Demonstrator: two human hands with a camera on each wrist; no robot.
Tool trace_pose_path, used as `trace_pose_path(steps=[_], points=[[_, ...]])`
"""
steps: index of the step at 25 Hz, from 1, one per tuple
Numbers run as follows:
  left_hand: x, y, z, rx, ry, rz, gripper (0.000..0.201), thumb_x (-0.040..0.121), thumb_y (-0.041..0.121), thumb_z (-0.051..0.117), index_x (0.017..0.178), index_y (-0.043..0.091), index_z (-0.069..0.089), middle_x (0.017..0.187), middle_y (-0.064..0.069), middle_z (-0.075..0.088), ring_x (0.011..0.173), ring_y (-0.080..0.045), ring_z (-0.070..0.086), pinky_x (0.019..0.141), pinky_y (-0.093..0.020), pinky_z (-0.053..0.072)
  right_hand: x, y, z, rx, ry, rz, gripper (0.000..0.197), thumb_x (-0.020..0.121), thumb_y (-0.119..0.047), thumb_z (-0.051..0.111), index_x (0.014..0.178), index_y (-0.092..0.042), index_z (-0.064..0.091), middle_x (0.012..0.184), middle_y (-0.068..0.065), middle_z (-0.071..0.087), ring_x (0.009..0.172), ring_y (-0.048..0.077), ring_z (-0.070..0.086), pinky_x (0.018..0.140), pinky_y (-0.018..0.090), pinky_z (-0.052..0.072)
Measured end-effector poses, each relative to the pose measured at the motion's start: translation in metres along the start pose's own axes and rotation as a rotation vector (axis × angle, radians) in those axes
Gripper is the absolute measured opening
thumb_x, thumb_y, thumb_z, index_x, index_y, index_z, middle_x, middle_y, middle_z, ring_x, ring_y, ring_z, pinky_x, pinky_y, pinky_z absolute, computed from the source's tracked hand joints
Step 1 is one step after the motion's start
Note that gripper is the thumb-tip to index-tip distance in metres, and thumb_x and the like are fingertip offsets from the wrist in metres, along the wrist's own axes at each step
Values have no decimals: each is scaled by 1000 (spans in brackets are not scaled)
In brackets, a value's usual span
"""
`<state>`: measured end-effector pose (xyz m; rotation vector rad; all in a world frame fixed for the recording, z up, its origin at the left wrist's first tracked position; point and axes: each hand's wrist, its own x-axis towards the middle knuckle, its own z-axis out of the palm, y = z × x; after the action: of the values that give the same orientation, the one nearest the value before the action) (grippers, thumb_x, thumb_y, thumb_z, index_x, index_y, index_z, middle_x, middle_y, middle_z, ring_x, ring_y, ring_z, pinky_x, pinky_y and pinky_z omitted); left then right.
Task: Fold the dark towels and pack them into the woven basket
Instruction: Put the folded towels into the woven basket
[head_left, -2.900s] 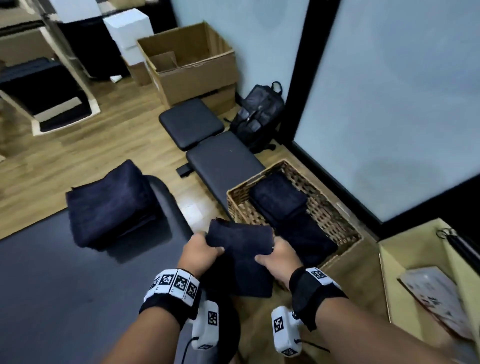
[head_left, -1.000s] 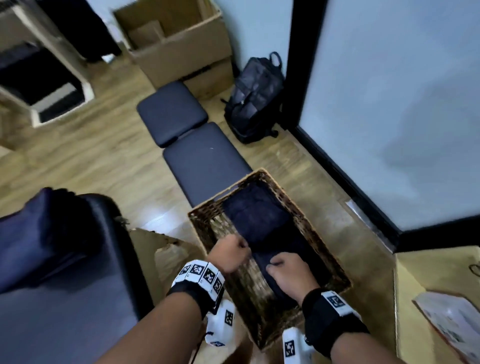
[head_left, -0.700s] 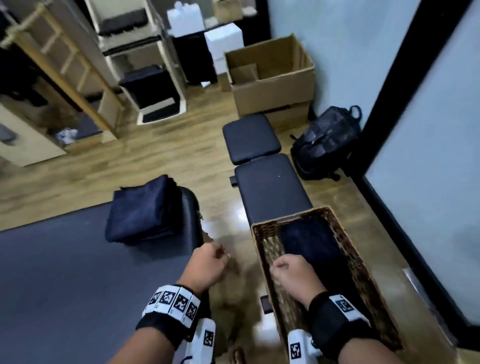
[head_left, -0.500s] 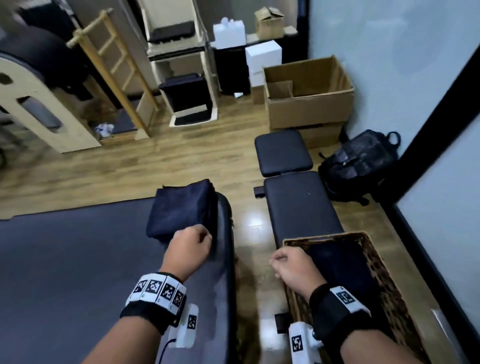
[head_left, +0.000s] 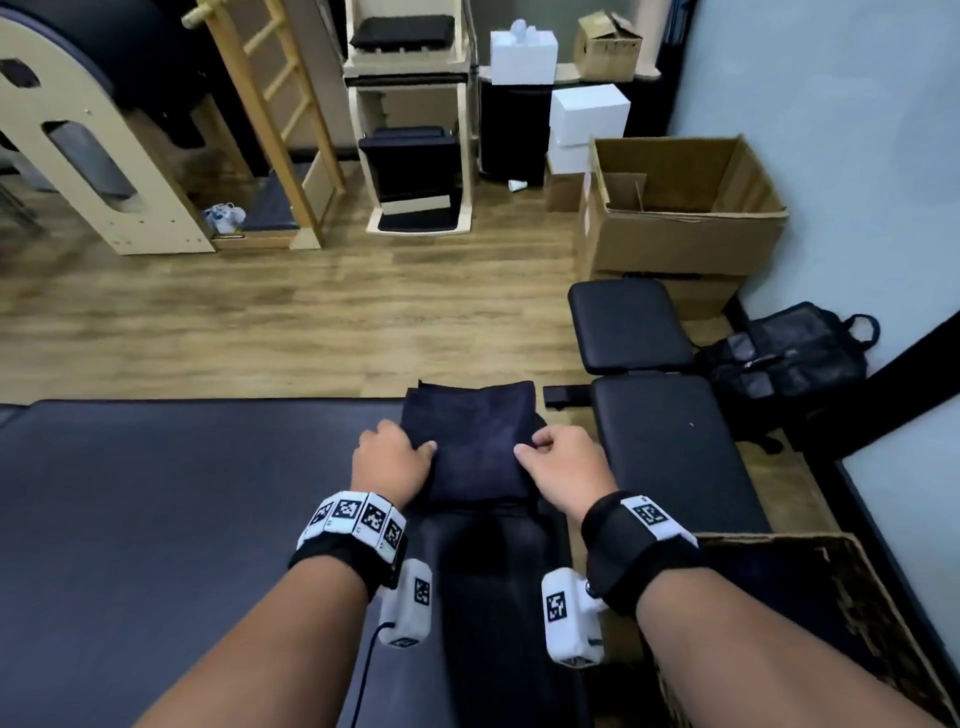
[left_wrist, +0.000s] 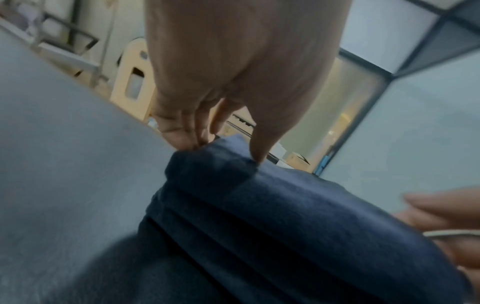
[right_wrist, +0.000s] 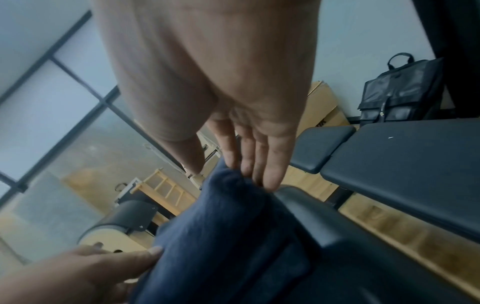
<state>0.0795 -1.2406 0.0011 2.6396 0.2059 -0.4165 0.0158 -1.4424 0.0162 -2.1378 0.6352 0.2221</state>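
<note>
While gripped, both hands (head_left: 390, 464) on towels (head_left: 475, 441)

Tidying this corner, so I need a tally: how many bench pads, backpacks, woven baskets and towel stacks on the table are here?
Bench pads: 2
Backpack: 1
Woven basket: 1
Dark towel stack: 1
Total: 5

Stack of dark navy folded towels (head_left: 470, 441): soft cloth, matt, fine nap.
Black padded table (head_left: 156, 519): smooth vinyl — faint sheen.
Brown woven basket (head_left: 857, 613): rough wicker.
Plank floor (head_left: 260, 322): wood-look, slightly glossy.
Open brown box (head_left: 680, 208): matt cardboard.
Black backpack (head_left: 789, 358): dull fabric — glossy patches.
</note>
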Motion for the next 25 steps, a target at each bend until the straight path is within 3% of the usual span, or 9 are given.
trace_pose_path(steps=[4, 8, 11, 13, 15, 18, 20, 23, 25], points=[[6, -12, 2, -10, -47, -23, 50, 86, 50, 67, 104, 5, 57, 114, -20, 64, 111, -40, 59, 86, -38, 47, 31, -11, 37, -94, 73, 128, 51, 77, -51, 73, 110, -14, 66, 107, 6, 71, 107, 32, 65, 83, 33, 53], [2, -10, -6, 0, -22, 0, 51, 79, 55, 70, 98, 9, 57, 107, -17, 67, 104, -39, 62, 79, -36, 47, 25, -17, 37, -78, 85, 169, 26, 75, -36, 73, 92, -17, 66, 94, 2, 70, 96, 29, 65, 74, 30, 50], [5, -5, -11, -182, -86, 3, 48, 79, 55, 68, 90, 9, 62, 98, -14, 70, 101, -37, 63, 80, -36, 52, 10, -23, 25, 27, 114, 138, 16, 75, -16, 70, 72, -17, 55, 78, -2, 63, 81, 26, 60, 62, 31, 45], [4, -1, -12, -327, -157, 11, 37, 79, 46, 71, 73, 11, 60, 78, -7, 67, 88, -34, 65, 72, -34, 52, -1, -22, 19, 177, 94, 120, 20, 71, -11, 71, 80, -19, 55, 84, -4, 65, 83, 22, 63, 69, 33, 53], [-4, 4, -9, -421, -209, 9, 39, 75, 35, 74, 57, 16, 44, 57, 0, 49, 65, -29, 56, 59, -32, 40, -10, -13, 12, 294, 47, 128, 31, 68, -9, 71, 95, -20, 59, 95, -3, 70, 90, 20, 68, 79, 35, 57], [-26, 21, 3, -478, -278, 27, 35, 70, 31, 71, 62, 20, 39, 59, 2, 42, 59, -21, 45, 56, -31, 34, -27, 15, -6, 451, -2, 136, 21, 75, -4, 71, 94, -13, 69, 92, 5, 76, 86, 22, 71, 72, 33, 56], [-44, 39, 17, -491, -299, 47, 32, 74, 28, 71, 68, 18, 41, 63, 1, 43, 58, -18, 45, 55, -31, 35, -42, 42, -21, 546, 33, 139, 15, 83, -12, 73, 98, -15, 71, 93, 1, 76, 87, 17, 71, 70, 30, 56], [-67, 82, 52, -457, -383, 99, 32, 74, 29, 77, 70, 10, 51, 66, -2, 61, 57, -22, 60, 56, -34, 47, -57, 105, -46, 659, 146, 194, 12, 88, -16, 72, 99, -13, 73, 93, 1, 78, 93, 20, 73, 84, 39, 60], [-79, 114, 81, -381, -484, 169, 23, 77, 24, 80, 78, 6, 66, 75, -6, 75, 67, -24, 73, 65, -36, 58, -68, 152, -58, 670, 187, 279, 16, 82, -20, 72, 97, -16, 75, 91, -1, 78, 92, 20, 73, 88, 47, 59]])
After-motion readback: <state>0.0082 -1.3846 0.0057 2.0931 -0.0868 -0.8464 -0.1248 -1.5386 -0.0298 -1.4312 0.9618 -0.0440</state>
